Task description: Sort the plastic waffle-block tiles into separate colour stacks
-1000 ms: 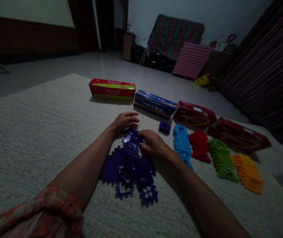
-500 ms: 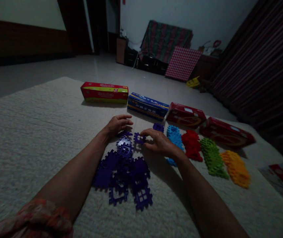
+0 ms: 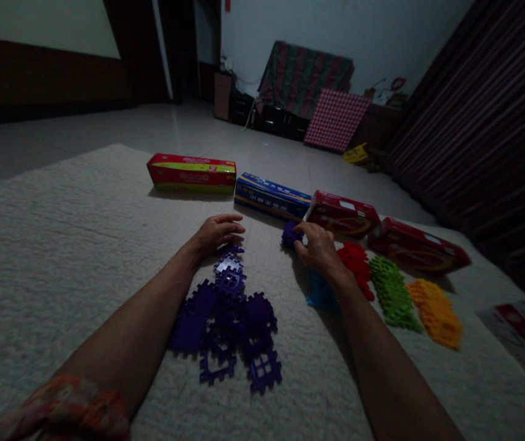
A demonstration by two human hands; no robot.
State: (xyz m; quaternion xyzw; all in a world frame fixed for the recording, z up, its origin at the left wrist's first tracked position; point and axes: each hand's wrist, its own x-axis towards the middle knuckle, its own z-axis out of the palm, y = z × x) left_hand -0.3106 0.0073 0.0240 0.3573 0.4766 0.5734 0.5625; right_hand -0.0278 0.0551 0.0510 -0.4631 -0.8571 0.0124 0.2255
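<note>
Thumb and fingers of my right hand [image 3: 320,245] pinch a purple interlocking plastic tile [image 3: 291,235] in front of the blue box; whether other purple tiles lie beneath it I cannot tell. Much of the row of light blue tiles [image 3: 321,291] is hidden under that hand and wrist. My left hand [image 3: 219,234] rests on the mat with fingers loosely stretched, nothing seen in its grasp. Just below its fingertips begins a loose heap of purple tiles [image 3: 255,315], some solid, some with window-like openings.
Red tiles [image 3: 358,263], green tiles [image 3: 393,291] and yellow tiles [image 3: 437,313] lie in rows at right. Behind stand a red-and-yellow box [image 3: 193,174], a blue box [image 3: 271,197] and two dark red boxes [image 3: 342,214]. A pale mat [image 3: 83,245] lies beneath everything.
My right hand has carried a purple windowed tile from beside the heap rightward and away, to the purple tile near the blue box. My left hand has stayed in place.
</note>
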